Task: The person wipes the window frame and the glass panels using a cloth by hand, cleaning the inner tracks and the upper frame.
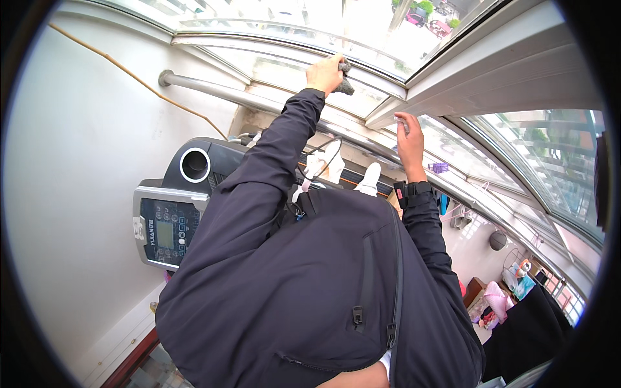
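Note:
My left hand (324, 75) is shut on a crumpled dark grey cloth (345, 82), held against the lower rail of a white-framed window (388, 83). To the right, my right hand (409, 140) is raised beside the corner post of the frame. Its fingers are curled around something small and whitish (401, 121), too small to name. Both arms are stretched forward in dark jacket sleeves. Below the hands, a metal handrail (257, 99) runs along the windows.
A treadmill console (167, 233) stands at the left, near a thin bamboo stick (140, 80) against the white wall. A purple basket (438, 168) is beyond the rail. White shoes (369, 179) show below me. A ball (498, 240) and pink cloth (496, 298) lie at the right.

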Motion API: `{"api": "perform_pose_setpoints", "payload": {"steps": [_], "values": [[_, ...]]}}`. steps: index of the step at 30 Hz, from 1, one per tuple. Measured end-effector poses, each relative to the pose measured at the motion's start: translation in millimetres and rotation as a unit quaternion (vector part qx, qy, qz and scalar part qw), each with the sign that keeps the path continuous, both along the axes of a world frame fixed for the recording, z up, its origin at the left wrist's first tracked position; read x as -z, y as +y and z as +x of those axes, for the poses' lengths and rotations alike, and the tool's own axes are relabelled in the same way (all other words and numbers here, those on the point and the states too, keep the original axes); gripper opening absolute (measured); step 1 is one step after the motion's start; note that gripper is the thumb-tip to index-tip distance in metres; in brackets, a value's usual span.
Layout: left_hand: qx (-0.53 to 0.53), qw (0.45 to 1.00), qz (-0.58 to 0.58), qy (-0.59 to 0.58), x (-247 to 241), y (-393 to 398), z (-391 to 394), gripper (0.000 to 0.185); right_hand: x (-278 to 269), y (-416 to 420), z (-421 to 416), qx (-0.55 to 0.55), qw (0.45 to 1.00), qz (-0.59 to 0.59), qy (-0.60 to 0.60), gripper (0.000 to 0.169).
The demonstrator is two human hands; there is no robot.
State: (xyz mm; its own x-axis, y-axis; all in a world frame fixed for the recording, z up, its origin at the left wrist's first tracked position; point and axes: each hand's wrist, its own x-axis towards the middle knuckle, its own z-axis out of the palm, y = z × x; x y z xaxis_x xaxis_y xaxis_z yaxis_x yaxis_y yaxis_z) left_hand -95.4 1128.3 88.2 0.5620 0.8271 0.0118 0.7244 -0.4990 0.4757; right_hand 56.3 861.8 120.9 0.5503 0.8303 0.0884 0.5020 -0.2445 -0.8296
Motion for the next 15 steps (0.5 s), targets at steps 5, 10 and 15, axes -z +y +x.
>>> {"api": "perform_pose_setpoints", "payload": {"steps": [5, 10, 15], "values": [[-0.043, 0.999, -0.019, 0.021, -6, 47, -45, 0.025, 15, 27, -24, -0.009, 0.998, -0.003, -0.063, 0.036], [-0.055, 0.998, -0.011, 0.009, -3, 62, -66, 0.025, 18, 61, -41, -0.029, 0.988, -0.029, -0.148, 0.050], [-0.094, 0.996, -0.001, 0.004, 0, 106, -109, 0.026, 14, 111, -61, -0.070, 0.977, -0.038, -0.198, 0.054]]}}
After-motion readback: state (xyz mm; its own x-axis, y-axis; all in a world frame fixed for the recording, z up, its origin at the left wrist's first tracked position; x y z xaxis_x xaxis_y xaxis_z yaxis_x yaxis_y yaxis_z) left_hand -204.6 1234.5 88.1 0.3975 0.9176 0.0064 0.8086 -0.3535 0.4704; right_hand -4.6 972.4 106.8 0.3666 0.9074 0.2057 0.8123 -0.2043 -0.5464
